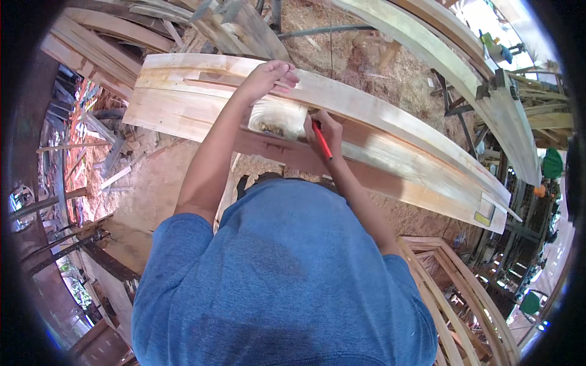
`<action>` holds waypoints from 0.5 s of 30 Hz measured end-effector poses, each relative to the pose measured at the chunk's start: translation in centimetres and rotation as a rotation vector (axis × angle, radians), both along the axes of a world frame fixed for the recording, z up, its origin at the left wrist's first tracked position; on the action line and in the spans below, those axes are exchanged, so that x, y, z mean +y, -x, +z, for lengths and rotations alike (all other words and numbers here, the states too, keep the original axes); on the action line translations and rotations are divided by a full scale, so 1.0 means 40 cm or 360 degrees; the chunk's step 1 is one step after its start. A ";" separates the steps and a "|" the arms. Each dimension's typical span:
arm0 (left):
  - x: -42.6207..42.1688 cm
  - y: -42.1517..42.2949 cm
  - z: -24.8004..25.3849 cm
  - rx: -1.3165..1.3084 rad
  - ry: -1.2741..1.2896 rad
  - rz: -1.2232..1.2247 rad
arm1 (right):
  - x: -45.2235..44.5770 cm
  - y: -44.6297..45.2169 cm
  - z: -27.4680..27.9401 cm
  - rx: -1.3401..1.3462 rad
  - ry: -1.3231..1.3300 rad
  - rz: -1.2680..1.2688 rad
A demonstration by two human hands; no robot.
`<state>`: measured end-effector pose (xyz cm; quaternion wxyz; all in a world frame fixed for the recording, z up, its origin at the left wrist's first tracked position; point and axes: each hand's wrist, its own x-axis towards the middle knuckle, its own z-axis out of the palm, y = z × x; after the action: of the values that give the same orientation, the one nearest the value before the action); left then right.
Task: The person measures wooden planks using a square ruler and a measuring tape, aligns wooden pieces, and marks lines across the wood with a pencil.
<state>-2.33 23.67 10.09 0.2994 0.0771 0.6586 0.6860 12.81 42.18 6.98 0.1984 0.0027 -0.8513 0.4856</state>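
My right hand (323,134) is closed around a red pencil (321,141), held close to the end of a short pale wooden block (279,114). That block has a dark, rough knot on its near side and sits among long, pale wooden planks (390,146). Over the far plank, my left hand (274,79) is raised with its fingers loosely bent and a little apart. Nothing shows in it. Whether it touches the wood I cannot tell.
A small yellow-edged tool (485,215) lies at the planks' right end. A large curved timber (427,49) stands beyond. Wooden frames (464,293) lean at the lower right. Sawdust (378,73) and offcuts (116,177) litter the ground.
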 end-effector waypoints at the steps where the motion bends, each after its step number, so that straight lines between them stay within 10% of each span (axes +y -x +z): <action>1: -0.001 0.001 -0.004 -0.0020 -0.0014 0.0004 | 0.003 -0.005 0.001 0.0024 -0.0035 0.0016; 15: 0.002 0.003 -0.015 0.0002 0.0006 -0.0016 | 0.009 -0.003 -0.003 -0.0005 0.0068 0.0072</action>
<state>-2.44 23.75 9.47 0.3025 0.0803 0.6598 0.6832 12.95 42.55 6.88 0.1862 0.0168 -0.8408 0.5081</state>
